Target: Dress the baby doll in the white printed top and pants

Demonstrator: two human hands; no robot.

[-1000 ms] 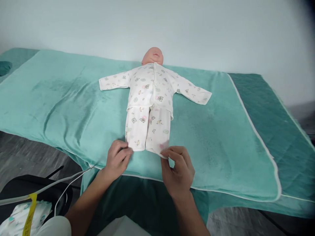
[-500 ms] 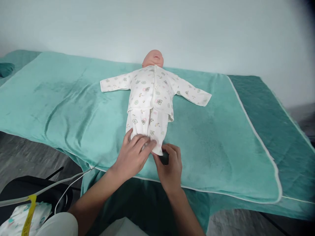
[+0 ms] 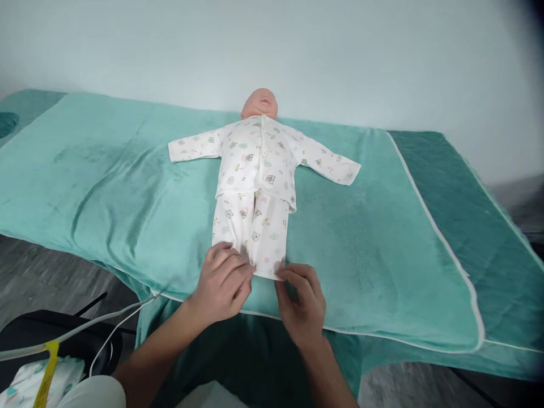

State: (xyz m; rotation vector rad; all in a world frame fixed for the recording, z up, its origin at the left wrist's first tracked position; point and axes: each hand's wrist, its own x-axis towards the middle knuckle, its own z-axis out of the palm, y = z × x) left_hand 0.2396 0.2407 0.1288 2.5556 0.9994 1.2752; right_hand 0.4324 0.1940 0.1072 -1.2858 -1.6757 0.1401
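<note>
A baby doll (image 3: 260,103) lies face up, its head toward the wall, in a white printed top (image 3: 255,156) with both sleeves spread out. White printed trousers (image 3: 270,232) cover its legs. My left hand (image 3: 225,283) has its fingers closed on the lower hem of the trousers, covering the end of the left leg in view. With thumb and forefinger my right hand (image 3: 301,297) pinches the outer corner of the other trouser leg's hem. No feet show below the trousers.
A green blanket (image 3: 361,238) with white edging lies over a darker green cover (image 3: 459,226) on the table. At the lower left are a black chair (image 3: 38,326), a pale tube (image 3: 80,327) with a yellow tag (image 3: 47,374), and a printed white bundle (image 3: 21,377).
Both hands have moved down toward me, and the trouser legs now reach lower and lie flatter. My left hand has shifted from over the legs to the hem.
</note>
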